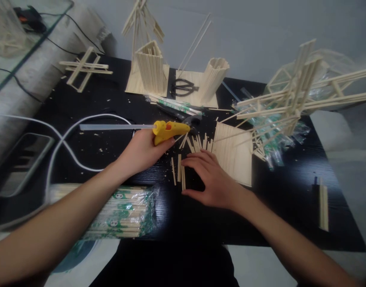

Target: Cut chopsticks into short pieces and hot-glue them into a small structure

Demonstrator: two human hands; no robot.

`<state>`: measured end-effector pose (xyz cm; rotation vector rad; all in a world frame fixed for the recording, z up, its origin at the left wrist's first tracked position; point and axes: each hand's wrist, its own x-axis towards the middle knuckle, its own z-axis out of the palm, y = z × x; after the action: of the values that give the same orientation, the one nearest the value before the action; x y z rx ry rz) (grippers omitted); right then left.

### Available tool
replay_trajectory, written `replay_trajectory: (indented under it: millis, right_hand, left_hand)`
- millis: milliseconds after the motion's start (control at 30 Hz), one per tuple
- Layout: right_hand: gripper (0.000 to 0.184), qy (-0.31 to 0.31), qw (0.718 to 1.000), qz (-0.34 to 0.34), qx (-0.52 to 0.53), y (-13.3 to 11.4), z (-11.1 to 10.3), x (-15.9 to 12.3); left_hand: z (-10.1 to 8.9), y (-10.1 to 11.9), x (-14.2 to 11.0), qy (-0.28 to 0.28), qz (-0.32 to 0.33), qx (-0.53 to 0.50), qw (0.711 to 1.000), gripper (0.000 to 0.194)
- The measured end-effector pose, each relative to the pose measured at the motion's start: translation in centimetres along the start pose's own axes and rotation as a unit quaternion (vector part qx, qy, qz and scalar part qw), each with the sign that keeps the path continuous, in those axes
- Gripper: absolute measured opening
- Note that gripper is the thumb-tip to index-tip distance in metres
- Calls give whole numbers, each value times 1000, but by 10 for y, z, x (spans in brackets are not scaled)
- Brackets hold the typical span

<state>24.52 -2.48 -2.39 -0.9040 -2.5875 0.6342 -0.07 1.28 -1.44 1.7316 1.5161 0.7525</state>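
At the middle of the bench (290, 191), here are the short sticks (179, 168), lying in the gap between two hands, long axes running near to far with a slight lean! The right hand (212, 181) is the nearer by a clear margin, coming in from the right: thumb at the near end of the closest stick, fingertips by the far end, so the stick spans that grip lengthwise. Clamped, or merely resting there? Cannot tell from this angle.

Over to the left hand (145, 148), and no doubt about that one: its grip is wrapped around the handle of the yellow glue gun (172, 130), a long clear glue stick (117, 127) jutting out leftward behind. And here's the relation that matters: the gun lies left to right, nose to the right, squarely crosswise to those sticks, which sit on the near side of it.

Just beyond the right hand, a fan of cut sticks (197, 143); to its right, a flat wooden panel (233, 153). Near left, a plastic-wrapped packet (132, 211) sits partly under the left forearm. Far side, a triangular tower (151, 69) and a rounded tower (214, 79), black scissors (184, 87) between them!
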Motion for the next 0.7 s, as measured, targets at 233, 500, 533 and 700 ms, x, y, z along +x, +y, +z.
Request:
replay_trajectory:
  millis: [233, 500, 533, 700]
  right_hand:
    - [57, 26, 1000, 3, 0, 1, 3, 0]
    - [48, 29, 999, -9, -32, 8, 6, -8]
    - [48, 29, 999, -9, -37, 8, 7, -8]
    - [50, 32, 999, -14, -42, 9, 6, -11]
  left_hand:
    - [-3, 2, 1, -2, -14, 10, 1000, 34]
    - [-20, -2, -3, -30, -17, -13, 999, 42]
    - [-24, -3, -5, -36, -18, -5, 999, 43]
    - [-41, -11, -7, -61, 0, 26, 998, 40]
